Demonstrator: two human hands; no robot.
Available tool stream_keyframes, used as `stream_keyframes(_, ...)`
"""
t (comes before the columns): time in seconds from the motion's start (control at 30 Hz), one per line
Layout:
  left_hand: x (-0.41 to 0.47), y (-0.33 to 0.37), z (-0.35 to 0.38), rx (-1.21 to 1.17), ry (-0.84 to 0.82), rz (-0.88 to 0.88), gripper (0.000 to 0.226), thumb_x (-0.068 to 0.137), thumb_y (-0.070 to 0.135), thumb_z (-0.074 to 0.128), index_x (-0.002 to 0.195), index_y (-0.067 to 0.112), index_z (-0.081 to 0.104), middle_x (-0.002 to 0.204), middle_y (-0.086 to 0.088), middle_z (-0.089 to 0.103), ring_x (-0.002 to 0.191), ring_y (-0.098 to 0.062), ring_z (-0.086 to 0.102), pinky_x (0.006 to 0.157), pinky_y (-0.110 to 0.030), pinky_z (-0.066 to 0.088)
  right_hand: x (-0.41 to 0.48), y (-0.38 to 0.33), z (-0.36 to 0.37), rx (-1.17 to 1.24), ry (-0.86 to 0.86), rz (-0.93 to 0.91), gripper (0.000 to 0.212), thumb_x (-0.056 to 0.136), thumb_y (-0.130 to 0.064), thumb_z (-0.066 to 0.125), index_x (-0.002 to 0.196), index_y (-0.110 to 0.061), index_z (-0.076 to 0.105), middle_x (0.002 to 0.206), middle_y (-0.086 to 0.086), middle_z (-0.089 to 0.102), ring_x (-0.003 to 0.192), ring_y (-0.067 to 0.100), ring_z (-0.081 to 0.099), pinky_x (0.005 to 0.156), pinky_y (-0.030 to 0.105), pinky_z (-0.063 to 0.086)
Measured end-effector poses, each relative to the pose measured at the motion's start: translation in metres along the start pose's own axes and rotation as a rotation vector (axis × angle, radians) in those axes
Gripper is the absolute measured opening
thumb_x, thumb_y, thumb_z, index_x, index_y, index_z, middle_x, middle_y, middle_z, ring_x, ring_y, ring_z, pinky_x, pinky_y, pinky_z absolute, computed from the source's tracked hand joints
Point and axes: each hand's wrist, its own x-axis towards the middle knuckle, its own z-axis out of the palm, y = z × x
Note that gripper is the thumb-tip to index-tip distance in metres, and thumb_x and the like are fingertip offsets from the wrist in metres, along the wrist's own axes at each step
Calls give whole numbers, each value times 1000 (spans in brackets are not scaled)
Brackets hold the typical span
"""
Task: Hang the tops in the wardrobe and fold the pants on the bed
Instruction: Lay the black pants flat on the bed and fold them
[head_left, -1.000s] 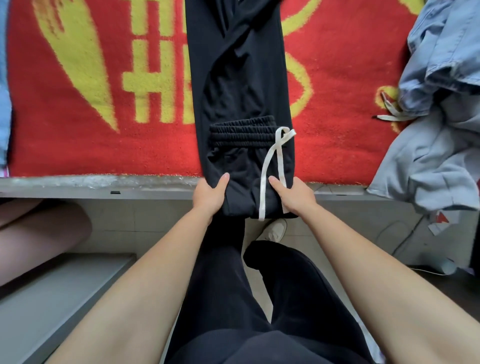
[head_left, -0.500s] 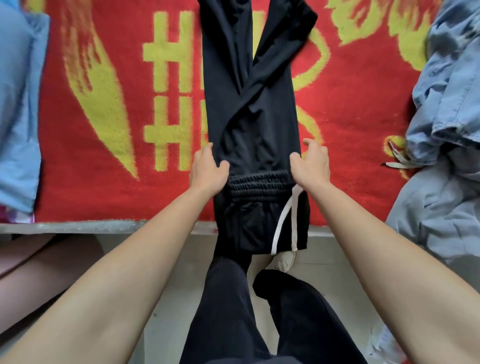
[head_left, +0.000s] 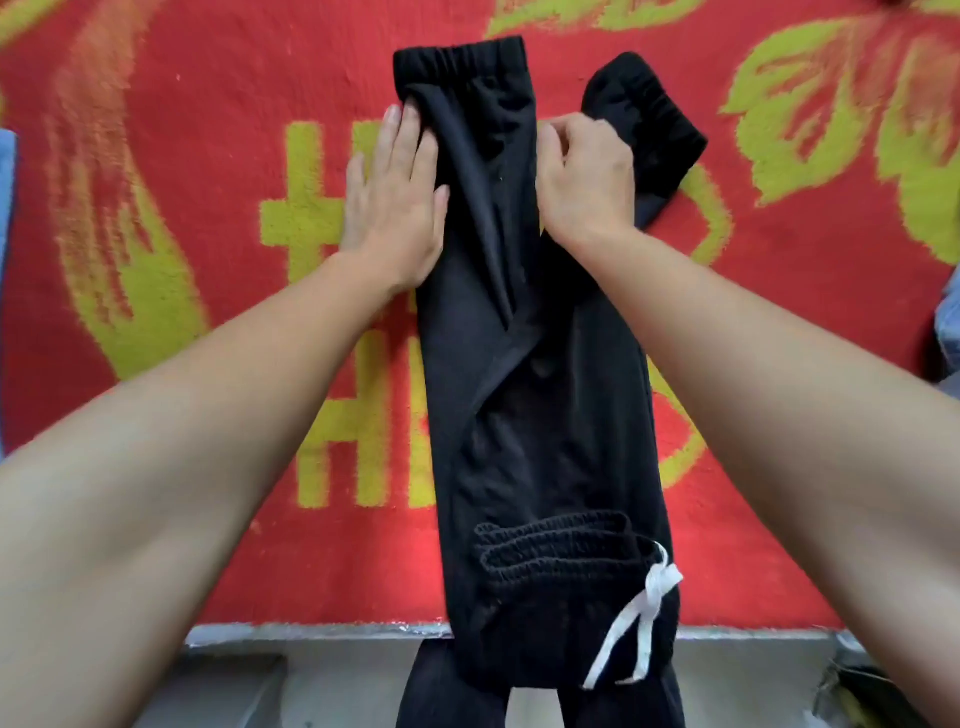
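Both arms reach straight forward from the lower corners, bare to beyond the elbow, and meet at the far end of the black pants (head_left: 535, 389). The left hand (head_left: 395, 202) lies palm down, wrist low. The right hand (head_left: 584, 179) is arched, knuckles up, its back toward the camera.

Parts are hard to read. The right fingertips are tucked beneath the hand, so the exact hold on the cloth is hidden. The second cuff (head_left: 644, 109) is partly covered by that hand and lies skewed off to the right. A strip of blue cloth (head_left: 5, 208) is cut off at the left border. Below the bed edge (head_left: 311, 631) the person's own dark trouser legs (head_left: 452, 691) run out of view.

The left fingers (head_left: 402, 130) are straight and close together, pressing flat on the left side of the upper pant leg, with the outer part of the hand on the red bed cover (head_left: 208, 156). The right fingers (head_left: 566, 137) are curled and pinch the right side of the same leg, just below its elastic cuff (head_left: 457, 60).

The pants lie lengthwise on the bed, legs pointing away. The gathered waistband (head_left: 561, 545) is folded over near the bed edge, and the white drawstring (head_left: 639, 618) trails over that edge.
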Motion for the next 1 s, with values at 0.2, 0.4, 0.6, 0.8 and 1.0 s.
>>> stream_keyframes(0.2, 47, -23, 26, 141, 46, 112, 67, 102, 52, 17, 158, 16, 9, 166, 0, 3, 153, -24, 1, 118, -63, 4, 88, 3, 15, -395, 21, 15, 34, 103, -25, 40, 133, -11, 48, 131, 12, 61, 120, 35, 59, 90, 42, 46)
stream_keyframes(0.4, 53, -39, 49, 47, 240, 174, 61, 96, 26, 38, 155, 16, 26, 163, 0, 22, 151, -25, 16, 116, -64, 10, 91, 28, 43, -584, 177, -163, 41, 108, -33, 21, 131, -12, 47, 124, 7, 59, 100, 38, 66, 66, 40, 31)
stream_keyframes(0.6, 52, -37, 46, 20, 279, 193, 63, 90, 22, 45, 152, 12, 34, 161, -5, 29, 149, -29, 22, 114, -67, 14, 101, 32, 32, -605, 120, -245, 44, 107, -37, 21, 134, -10, 44, 118, 13, 62, 95, 44, 65, 66, 43, 32)
stream_keyframes(0.8, 54, -38, 49, 48, 289, 180, 61, 93, 26, 41, 153, 17, 32, 162, -1, 26, 150, -25, 20, 116, -63, 13, 103, 28, 11, -461, -18, -279, 48, 105, -47, 31, 132, -12, 47, 119, 14, 65, 107, 40, 60, 80, 45, 39)
stream_keyframes(1.0, 45, -23, 35, 32, 226, 113, 57, 95, 25, 35, 152, 14, 34, 163, -3, 22, 151, -26, 16, 119, -57, 10, 88, 37, -44, -71, 159, -203, 36, 93, -52, 46, 81, -21, 58, 83, 0, 52, 73, 4, 38, 75, 23, 34)
